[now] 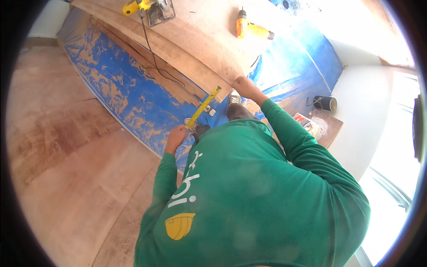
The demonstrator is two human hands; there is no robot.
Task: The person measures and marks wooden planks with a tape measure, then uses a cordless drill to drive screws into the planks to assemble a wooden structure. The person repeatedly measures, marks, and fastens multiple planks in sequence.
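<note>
My left hand (176,137) is closed round the near end of a tape measure (204,107). Its yellow blade sticks out up and to the right, the tip ending just short of a wooden board (195,66). The case, if it is in my palm, is hidden by the fingers. At the board's near right corner, my right hand (246,87) has its fingers curled in by the edge. Whatever they pinch there is too small to make out. A yellow cordless drill (251,29) lies on the wooden surface beyond my right hand.
A yellow corded circular saw (140,6) rests at the board's far left, its cable (153,55) hanging over the edge. Sawdust and wooden strips (171,89) lie on blue sheeting (115,89). A dark cylinder (325,103) and an opened bag (309,124) stand by the right wall.
</note>
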